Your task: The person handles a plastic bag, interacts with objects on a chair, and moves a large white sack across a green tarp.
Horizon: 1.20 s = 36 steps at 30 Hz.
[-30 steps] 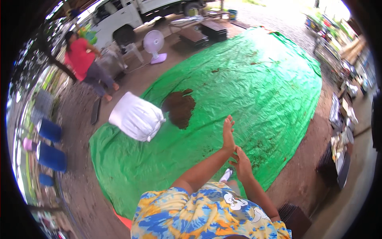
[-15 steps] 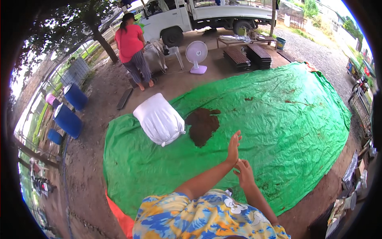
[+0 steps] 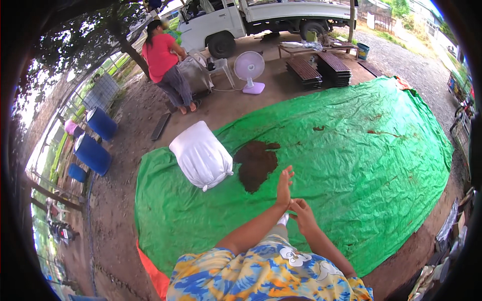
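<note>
My left hand (image 3: 284, 186) is raised over the green tarp (image 3: 351, 165), its fingers stretched out and nothing in it. My right hand (image 3: 303, 216) meets the left wrist from the right, its thumb and fingers closed in a pinch there. What that pinch holds, if anything, is too small to make out. Ahead of my hands a heap of dark brown soil (image 3: 257, 165) lies on the tarp. To its left rests a full white sack (image 3: 202, 156), with its gathered end toward me.
Past the tarp stand a white-purple fan (image 3: 249, 67), stacks of dark seedling trays (image 3: 334, 67) and a low table (image 3: 301, 50). A person in a red shirt (image 3: 163, 57) bends over by a white chair (image 3: 221, 70). Blue drums (image 3: 93, 153) line the left; a white truck (image 3: 296, 12) is behind.
Both hands have shifted slightly left together, still meeting at the left wrist. A foot now shows below them on the tarp. The person in red has turned and leaned rightward.
</note>
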Available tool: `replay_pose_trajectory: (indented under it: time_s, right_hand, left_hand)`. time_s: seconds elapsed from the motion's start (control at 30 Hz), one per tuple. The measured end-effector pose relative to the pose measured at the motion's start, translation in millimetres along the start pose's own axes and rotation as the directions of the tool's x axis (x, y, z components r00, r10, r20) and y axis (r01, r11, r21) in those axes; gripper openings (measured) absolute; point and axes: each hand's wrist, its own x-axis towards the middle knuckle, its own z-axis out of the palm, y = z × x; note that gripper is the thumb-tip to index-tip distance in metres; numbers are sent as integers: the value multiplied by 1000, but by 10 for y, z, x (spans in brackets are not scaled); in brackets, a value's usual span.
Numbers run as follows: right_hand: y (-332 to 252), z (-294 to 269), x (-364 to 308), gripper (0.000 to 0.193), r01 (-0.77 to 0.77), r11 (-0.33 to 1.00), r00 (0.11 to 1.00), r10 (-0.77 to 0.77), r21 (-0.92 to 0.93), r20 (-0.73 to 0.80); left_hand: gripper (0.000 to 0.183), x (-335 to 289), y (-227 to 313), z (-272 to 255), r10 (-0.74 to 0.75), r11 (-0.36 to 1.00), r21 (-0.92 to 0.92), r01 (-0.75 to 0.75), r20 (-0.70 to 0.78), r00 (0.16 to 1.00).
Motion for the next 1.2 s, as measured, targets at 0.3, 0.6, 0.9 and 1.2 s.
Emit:
replay_pose_trajectory:
  time_s: [0.3, 0.6, 0.9, 1.2]
  right_hand:
    - [-919, -118, 1411, 28, -20, 988, 1000, 17, -151, -20]
    - [-2002, -321, 2662, 20, 72, 987, 996, -78, -143, -34]
    - [-2739, -446, 4168, 26, 84, 963, 992, -56, -256, 113]
    - [-3704, -709, 5574, 28, 2, 907, 937, 146, -421, 318]
  left_hand:
    - [58, 1628, -58, 372, 59, 998, -37, -59, -4, 998]
    - [58, 3196, 146, 1126, 56, 998, -21, -53, 142, 988]
    - [55, 4736, -18, 1283, 140, 990, 16, -140, -58, 988]
    - [56, 6062, -35, 1695, 187, 982, 66, -175, -286, 940]
